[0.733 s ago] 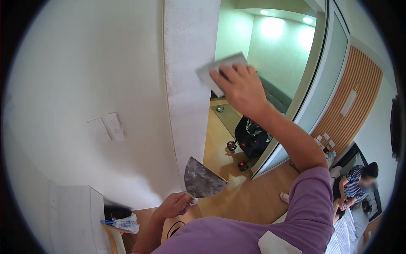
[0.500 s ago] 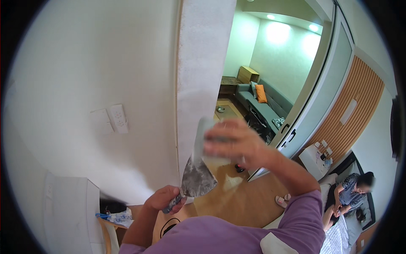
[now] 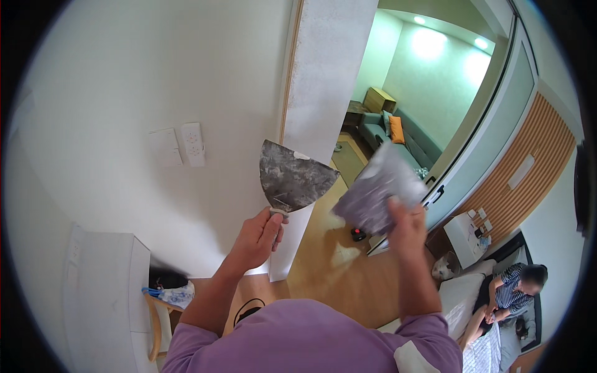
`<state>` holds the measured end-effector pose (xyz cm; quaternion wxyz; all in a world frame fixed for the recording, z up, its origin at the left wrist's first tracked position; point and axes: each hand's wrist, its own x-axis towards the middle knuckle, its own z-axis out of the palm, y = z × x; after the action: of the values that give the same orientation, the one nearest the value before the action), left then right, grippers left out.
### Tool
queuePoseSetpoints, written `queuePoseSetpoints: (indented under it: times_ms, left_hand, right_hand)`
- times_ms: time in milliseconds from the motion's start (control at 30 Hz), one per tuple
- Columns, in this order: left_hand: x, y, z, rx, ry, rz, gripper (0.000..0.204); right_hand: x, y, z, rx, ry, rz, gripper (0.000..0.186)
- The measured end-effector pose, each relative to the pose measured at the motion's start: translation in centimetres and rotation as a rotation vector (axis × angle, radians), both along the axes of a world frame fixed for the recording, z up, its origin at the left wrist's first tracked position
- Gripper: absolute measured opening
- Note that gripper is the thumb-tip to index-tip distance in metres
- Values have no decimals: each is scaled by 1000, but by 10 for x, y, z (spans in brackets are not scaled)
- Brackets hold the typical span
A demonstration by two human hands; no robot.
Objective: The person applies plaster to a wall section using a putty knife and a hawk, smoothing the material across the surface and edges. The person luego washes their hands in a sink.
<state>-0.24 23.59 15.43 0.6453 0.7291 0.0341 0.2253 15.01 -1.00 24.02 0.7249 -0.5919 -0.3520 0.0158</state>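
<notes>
My right grip [image 3: 407,229] has moved its held trowel [image 3: 372,191] clear of the scraper [image 3: 292,180] my left grip [image 3: 256,241] holds. Both tools seem ready.

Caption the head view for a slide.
Left hand holds a stained scraper blade-up while the right hand grips a motion-blurred flat tool near a pale wall.

putty knife [image 3: 297,177] | fan-shaped, smeared, blade up | flat trowel [image 3: 372,194] | blurred, tilted, rightward, apart
</notes>
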Motion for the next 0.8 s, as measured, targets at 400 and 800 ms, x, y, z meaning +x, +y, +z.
queuePoseSetpoints:
  times_ms: [400, 800]
  left_hand:
    - [-26, -3, 23, 602, 115, 74, 36]
    - [-46, 3, -62, 538, 336, -40, 43]
  right_hand:
    - [-12, 54, -27, -127, 116, 168, 25]
    - [28, 100, 289, -185, -1210, -718, 31]
